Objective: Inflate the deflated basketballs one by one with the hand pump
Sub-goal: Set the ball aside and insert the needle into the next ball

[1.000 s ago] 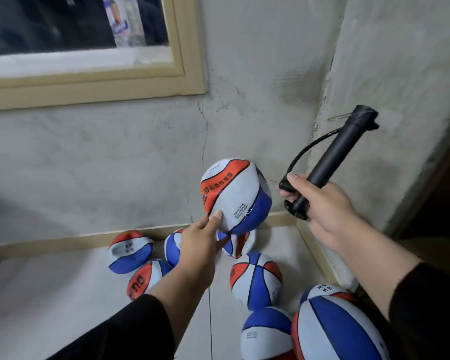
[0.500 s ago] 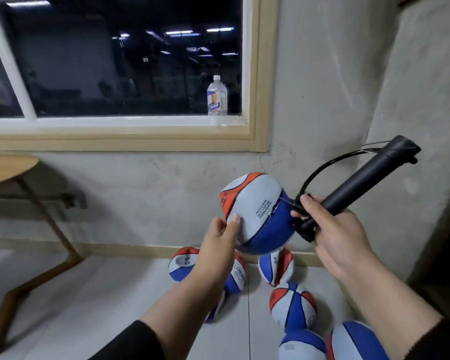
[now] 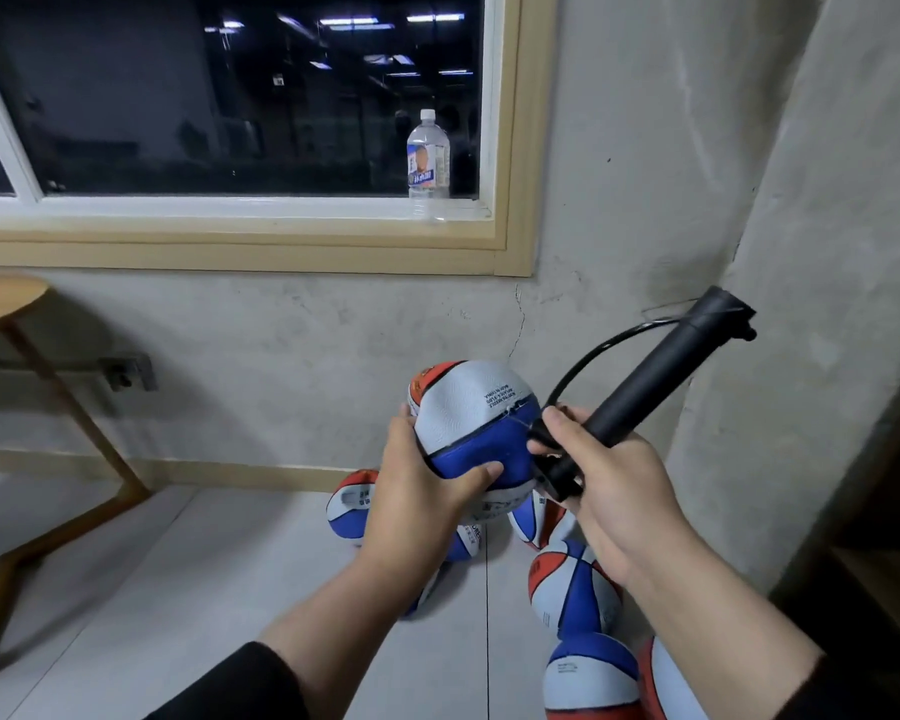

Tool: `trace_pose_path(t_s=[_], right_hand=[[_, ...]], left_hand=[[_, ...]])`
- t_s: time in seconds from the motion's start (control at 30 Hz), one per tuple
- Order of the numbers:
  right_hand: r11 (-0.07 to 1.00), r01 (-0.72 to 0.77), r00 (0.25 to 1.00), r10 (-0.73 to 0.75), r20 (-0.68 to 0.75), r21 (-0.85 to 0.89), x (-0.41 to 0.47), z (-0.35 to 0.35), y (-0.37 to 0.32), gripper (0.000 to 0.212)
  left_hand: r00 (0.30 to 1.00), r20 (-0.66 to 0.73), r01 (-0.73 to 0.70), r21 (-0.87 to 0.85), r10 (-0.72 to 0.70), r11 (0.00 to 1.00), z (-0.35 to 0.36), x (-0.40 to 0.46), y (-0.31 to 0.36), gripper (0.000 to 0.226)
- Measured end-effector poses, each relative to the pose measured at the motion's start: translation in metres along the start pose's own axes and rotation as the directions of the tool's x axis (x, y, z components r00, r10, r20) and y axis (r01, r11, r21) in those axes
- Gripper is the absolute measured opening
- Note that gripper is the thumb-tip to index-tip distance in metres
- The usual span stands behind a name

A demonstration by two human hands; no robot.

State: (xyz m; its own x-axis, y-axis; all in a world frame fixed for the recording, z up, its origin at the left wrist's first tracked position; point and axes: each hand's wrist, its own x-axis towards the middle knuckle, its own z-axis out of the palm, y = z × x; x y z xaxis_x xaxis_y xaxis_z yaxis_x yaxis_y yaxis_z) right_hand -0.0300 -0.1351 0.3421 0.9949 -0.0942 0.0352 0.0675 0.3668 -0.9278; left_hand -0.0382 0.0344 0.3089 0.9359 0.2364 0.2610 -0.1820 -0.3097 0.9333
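So the left hand (image 3: 421, 493) is wrapped around a white, blue and orange rubber basketball (image 3: 476, 433), thumb across the blue panel and fingers curled behind it, holding it up in the air in front of the grey concrete wall (image 3: 292, 356). The right hand (image 3: 601, 478) grips the lower end of a black cylindrical hand pump (image 3: 645, 389), which tilts up to the right, its thin black hose (image 3: 591, 353) looping back down toward the ball. More of the same tricolour balls (image 3: 572, 584) sit on the pale tiled floor (image 3: 178, 589) right below. A clear plastic water bottle (image 3: 427, 155) stands on the window sill (image 3: 230, 207).
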Motion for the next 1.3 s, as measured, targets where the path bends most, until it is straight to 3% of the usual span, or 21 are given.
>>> trace_pose_path(t_s=[0.13,0.23,0.33,0.57,0.77,1.3], right_hand=[[1.000,0.028,0.998,-0.027,-0.058,0.014,0.017,-0.004,0.001,0.017],[0.993,0.104,0.994,-0.106,-0.032,-0.064,0.028,-0.004,-0.001,0.015],[0.988,0.098,0.995,-0.095,0.031,-0.117,0.033,-0.002,0.005,0.019],[0.961,0.128,0.990,-0.137,-0.018,-0.245,0.039,-0.005,0.011,0.008],[0.929,0.169,0.984,-0.179,0.000,-0.329,0.041,-0.013,0.007,0.012],[0.905,0.211,0.977,-0.204,0.057,-0.370,0.040,-0.018,0.006,0.009]], left_hand=[[1.000,-0.004,0.025,0.010,-0.025,1.000,-0.013,0.011,-0.009,0.049],[0.998,0.022,0.061,0.011,-0.061,0.998,-0.021,0.019,-0.017,0.051],[0.997,0.024,0.078,0.000,-0.077,0.997,-0.023,0.022,-0.024,0.053],[0.993,0.020,0.117,0.002,-0.117,0.993,-0.015,0.025,-0.025,0.054],[0.995,0.033,0.093,-0.001,-0.093,0.996,-0.007,0.025,-0.022,0.046],[0.996,0.038,0.075,0.011,-0.075,0.997,-0.011,0.021,-0.021,0.052]])
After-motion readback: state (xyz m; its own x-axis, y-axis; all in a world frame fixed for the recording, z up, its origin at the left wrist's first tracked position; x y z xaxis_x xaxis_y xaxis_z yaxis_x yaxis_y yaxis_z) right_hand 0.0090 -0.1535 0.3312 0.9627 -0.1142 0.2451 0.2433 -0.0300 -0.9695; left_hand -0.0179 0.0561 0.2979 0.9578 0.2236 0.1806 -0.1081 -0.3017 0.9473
